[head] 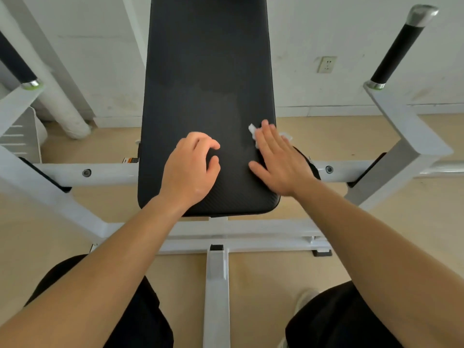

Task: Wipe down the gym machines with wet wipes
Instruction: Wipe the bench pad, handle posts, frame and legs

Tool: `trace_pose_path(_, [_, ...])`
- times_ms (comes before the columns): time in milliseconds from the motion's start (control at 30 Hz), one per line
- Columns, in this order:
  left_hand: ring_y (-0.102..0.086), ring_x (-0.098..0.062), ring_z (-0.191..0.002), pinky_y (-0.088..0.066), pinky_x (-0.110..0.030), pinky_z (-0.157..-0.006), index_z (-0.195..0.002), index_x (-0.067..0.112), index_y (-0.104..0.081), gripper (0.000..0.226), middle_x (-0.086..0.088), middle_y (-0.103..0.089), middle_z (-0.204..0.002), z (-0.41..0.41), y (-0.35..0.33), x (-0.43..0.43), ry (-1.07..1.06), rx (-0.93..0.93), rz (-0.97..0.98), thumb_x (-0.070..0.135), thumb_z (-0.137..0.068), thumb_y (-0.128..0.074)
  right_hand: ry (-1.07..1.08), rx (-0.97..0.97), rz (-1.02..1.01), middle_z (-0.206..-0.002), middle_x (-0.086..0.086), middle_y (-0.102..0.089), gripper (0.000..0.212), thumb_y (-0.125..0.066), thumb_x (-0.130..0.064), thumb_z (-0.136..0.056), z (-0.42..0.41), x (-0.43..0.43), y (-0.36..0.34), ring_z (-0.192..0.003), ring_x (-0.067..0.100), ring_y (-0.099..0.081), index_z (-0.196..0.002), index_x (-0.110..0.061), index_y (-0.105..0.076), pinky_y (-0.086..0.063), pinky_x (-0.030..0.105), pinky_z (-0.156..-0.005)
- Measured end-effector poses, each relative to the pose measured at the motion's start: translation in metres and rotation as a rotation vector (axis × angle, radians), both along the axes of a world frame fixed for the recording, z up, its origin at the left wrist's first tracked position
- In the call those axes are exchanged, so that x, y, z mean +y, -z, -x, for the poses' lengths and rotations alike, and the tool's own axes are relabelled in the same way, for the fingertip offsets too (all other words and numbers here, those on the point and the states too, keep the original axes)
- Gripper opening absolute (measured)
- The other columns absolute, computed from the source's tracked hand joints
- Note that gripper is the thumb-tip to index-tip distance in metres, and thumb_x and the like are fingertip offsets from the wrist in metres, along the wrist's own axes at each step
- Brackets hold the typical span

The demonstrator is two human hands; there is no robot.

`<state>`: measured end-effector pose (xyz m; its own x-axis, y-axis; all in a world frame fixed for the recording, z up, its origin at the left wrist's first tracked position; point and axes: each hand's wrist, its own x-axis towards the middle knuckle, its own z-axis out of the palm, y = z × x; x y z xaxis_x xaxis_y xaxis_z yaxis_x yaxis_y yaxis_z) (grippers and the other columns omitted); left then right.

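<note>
A long black padded bench back (200, 84) on a white steel frame (105, 173) fills the middle of the view. My right hand (278, 162) lies flat near the pad's right edge and presses a white wet wipe (253, 130) against it; only the wipe's corners show past my fingers. My left hand (190, 169) rests on the lower middle of the pad with fingers curled and apart, holding nothing. A damp, darker streak shows on the pad above my hands.
Two black-gripped handles (399, 49) (15, 61) rise at the right and left of the frame. A white beam (217, 285) runs between my knees. A wall socket (326, 64) is behind, a white pipe (62, 106) at the left, tan floor below.
</note>
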<state>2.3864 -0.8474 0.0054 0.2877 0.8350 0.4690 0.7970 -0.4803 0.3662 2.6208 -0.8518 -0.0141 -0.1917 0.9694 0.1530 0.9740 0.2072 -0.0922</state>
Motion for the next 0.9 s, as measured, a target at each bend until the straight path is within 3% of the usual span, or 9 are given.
trace_pose_path(200, [-0.055, -0.017, -0.111, -0.049, -0.029, -0.085, -0.112, 0.018, -0.063, 0.019, 0.002, -0.058, -0.123, 0.019, 0.011, -0.017, -0.012, -0.042, -0.014, 0.02, -0.094, -0.059, -0.068, 0.023, 0.025, -0.168, 0.009, 0.009, 0.086, -0.029, -0.058, -0.095, 0.016, -0.058, 0.036, -0.155, 0.022, 0.01, -0.16, -0.01, 0.0, -0.009, 0.044, -0.126])
trace_pose_path(367, [-0.055, -0.018, -0.111, -0.048, -0.028, -0.087, -0.112, 0.016, -0.063, 0.02, 0.001, -0.058, -0.122, 0.026, 0.022, -0.032, -0.006, -0.055, -0.004, 0.019, -0.093, -0.059, -0.166, -0.092, 0.03, -0.167, 0.011, 0.011, 0.084, -0.032, -0.056, -0.099, 0.026, -0.124, 0.073, -0.154, 0.024, 0.011, -0.16, -0.008, 0.001, -0.009, 0.045, -0.126])
trace_pose_path(500, [-0.055, -0.018, -0.112, -0.045, -0.025, -0.086, -0.113, 0.016, -0.063, 0.02, 0.0, -0.058, -0.123, 0.027, 0.025, -0.038, -0.006, -0.047, 0.011, 0.02, -0.093, -0.06, -0.188, -0.133, 0.006, -0.167, 0.01, 0.008, 0.08, -0.027, -0.054, -0.099, 0.016, -0.085, 0.058, -0.155, 0.025, 0.007, -0.16, -0.01, -0.001, -0.012, 0.047, -0.125])
trace_pose_path(700, [-0.053, -0.017, -0.112, -0.046, -0.026, -0.084, -0.115, 0.017, -0.062, 0.022, 0.001, -0.056, -0.125, 0.03, 0.027, -0.037, -0.065, -0.047, 0.046, 0.022, -0.094, -0.061, -0.021, -0.042, -0.015, -0.167, 0.014, 0.009, 0.086, -0.029, -0.058, -0.096, 0.033, -0.044, 0.032, -0.154, 0.028, 0.008, -0.16, -0.007, 0.0, -0.003, 0.044, -0.125])
trace_pose_path(900, [-0.054, -0.019, -0.111, -0.048, -0.028, -0.083, -0.115, 0.015, -0.062, 0.023, -0.001, -0.057, -0.125, 0.028, 0.033, -0.034, -0.039, -0.045, 0.048, 0.02, -0.093, -0.062, -0.324, -0.272, 0.021, -0.167, 0.013, 0.008, 0.086, -0.028, -0.06, -0.098, 0.035, -0.102, 0.06, -0.155, 0.028, 0.006, -0.16, -0.007, -0.001, -0.004, 0.043, -0.126])
